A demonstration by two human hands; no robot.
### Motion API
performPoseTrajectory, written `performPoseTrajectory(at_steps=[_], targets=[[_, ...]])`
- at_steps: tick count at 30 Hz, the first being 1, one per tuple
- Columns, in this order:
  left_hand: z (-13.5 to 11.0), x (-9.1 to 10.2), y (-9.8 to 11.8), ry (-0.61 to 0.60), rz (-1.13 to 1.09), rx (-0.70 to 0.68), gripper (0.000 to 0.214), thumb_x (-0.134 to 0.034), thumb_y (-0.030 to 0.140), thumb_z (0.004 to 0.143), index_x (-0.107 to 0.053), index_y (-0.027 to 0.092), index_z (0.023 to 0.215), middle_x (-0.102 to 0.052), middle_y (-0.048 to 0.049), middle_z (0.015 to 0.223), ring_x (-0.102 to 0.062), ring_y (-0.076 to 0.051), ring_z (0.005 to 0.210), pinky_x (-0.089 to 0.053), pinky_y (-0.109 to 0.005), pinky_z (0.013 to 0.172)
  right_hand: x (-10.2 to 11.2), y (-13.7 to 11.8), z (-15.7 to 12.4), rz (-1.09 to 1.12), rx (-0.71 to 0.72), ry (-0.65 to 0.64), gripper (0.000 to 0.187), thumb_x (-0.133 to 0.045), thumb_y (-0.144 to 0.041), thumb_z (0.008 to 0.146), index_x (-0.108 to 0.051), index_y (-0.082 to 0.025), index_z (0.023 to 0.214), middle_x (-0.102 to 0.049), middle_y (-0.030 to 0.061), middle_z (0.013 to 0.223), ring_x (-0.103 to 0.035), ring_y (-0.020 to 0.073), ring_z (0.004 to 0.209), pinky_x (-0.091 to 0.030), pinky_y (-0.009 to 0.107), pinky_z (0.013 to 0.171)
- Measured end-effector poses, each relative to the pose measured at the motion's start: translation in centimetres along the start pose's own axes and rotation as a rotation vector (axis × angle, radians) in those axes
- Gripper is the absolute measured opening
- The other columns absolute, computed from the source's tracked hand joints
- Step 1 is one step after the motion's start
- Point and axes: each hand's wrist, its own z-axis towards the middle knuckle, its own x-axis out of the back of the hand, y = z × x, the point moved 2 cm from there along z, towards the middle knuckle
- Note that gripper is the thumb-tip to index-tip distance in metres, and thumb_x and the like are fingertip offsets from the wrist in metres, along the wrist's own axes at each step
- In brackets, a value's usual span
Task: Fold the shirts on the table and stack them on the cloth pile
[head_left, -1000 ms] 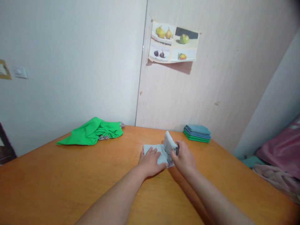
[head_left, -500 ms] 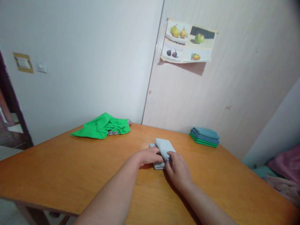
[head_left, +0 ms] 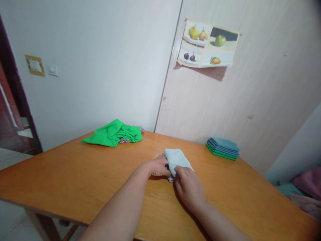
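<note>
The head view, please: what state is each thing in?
Pale blue cloth, folded over, between the hands.
Left hand, at the cloth's left side, fingertips partly hidden.
Right hand, gripping the cloth's near edge.
Green cloth, crumpled.
Cloth stack, folded, piled.
Fruit picture sheet, up on the wall.
Pink fabric, partly out of view.

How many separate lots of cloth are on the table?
3: crumpled green cloth, back left; pale blue folded cloth, middle; stack of folded cloths, back right. Others could be hidden.

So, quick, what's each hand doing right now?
Left hand: partly curled at the left edge of the pale cloth; whether it grips can't be told.
Right hand: closed on the cloth's near edge.
</note>
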Motion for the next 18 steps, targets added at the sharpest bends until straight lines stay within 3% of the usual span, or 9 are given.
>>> performPoseTrajectory(at_steps=[2, 4, 6, 8, 11, 14, 18], targets=[[0.0, 0.3, -0.4, 0.078, -0.075, 0.055, 0.044, -0.08, 0.024, 0.06, -0.075, 0.023, 0.103, -0.064, -0.0028, 0.125, -0.053, -0.029, 0.122, -0.04, -0.037, 0.107, 0.0, -0.2, -0.3, 0.001, 0.009, -0.004, 0.03, -0.05, -0.008, 0.084, -0.059, -0.02, 0.11, -0.067, 0.0085, 0.107, -0.056, 0.0263, 0.103, -0.042, 0.037, 0.088], [0.0, 0.5, -1.0, 0.195, -0.119, 0.157, 0.023, -0.07, 0.023, 0.07, -0.074, 0.018, 0.092, -0.071, -0.0037, 0.102, -0.064, -0.024, 0.097, -0.051, -0.034, 0.089, -0.1, -0.3, -0.5, 0.002, 0.026, 0.003, 0.032, -0.05, -0.009, 0.084, -0.059, -0.02, 0.113, -0.067, 0.0083, 0.112, -0.055, 0.0263, 0.106, -0.042, 0.038, 0.091], [0.2, 0.8, -1.5, 0.331, -0.102, 0.252, 0.023, -0.053, 0.023, 0.084, -0.072, 0.014, 0.093, -0.071, -0.0064, 0.09, -0.066, -0.023, 0.084, -0.053, -0.035, 0.079, -0.2, -0.4, -0.6, -0.002, 0.04, 0.013, 0.034, -0.051, -0.012, 0.085, -0.058, -0.02, 0.117, -0.065, 0.0088, 0.118, -0.054, 0.0271, 0.111, -0.041, 0.04, 0.096], [0.4, 1.0, -1.6, 0.45, -0.051, 0.294, 0.034, -0.042, 0.024, 0.091, -0.067, 0.012, 0.109, -0.07, -0.0113, 0.102, -0.065, -0.025, 0.095, -0.052, -0.038, 0.086, -0.3, -0.5, -0.7, -0.014, 0.046, 0.014, 0.036, -0.053, -0.015, 0.084, -0.057, -0.02, 0.12, -0.064, 0.0094, 0.122, -0.053, 0.0284, 0.114, -0.041, 0.042, 0.099], [0.8, 1.1, -1.1, 0.548, 0.022, 0.244, 0.042, -0.043, 0.033, 0.095, -0.057, 0.016, 0.13, -0.059, -0.0122, 0.134, -0.051, -0.024, 0.127, -0.037, -0.038, 0.109, -0.5, -0.7, -0.8, -0.016, 0.051, 0.012, 0.039, -0.055, -0.015, 0.082, -0.058, -0.019, 0.121, -0.064, 0.0103, 0.123, -0.053, 0.0292, 0.116, -0.04, 0.045, 0.102], [1.0, 0.2, -0.5, 0.406, 0.124, 0.177, 0.044, -0.047, 0.043, 0.094, -0.057, 0.024, 0.133, -0.051, -0.0059, 0.148, -0.038, -0.024, 0.14, -0.024, -0.038, 0.119, -0.3, -0.6, -0.8, 0.04, 0.07, 0.023, 0.042, -0.053, -0.013, 0.081, -0.058, -0.018, 0.123, -0.064, 0.0106, 0.123, -0.054, 0.028, 0.117, -0.04, 0.044, 0.104], [0.7, -0.9, -0.5, 0.193, 0.231, 0.23, 0.051, -0.043, 0.051, 0.095, -0.052, 0.029, 0.14, -0.042, -0.0044, 0.155, -0.031, -0.032, 0.145, -0.023, -0.055, 0.117, 0.5, 1.9, -0.9, 0.22, 0.015, 0.113, 0.038, -0.048, -0.015, 0.085, -0.06, -0.019, 0.12, -0.067, 0.0089, 0.119, -0.06, 0.0226, 0.111, -0.046, 0.037, 0.099]])
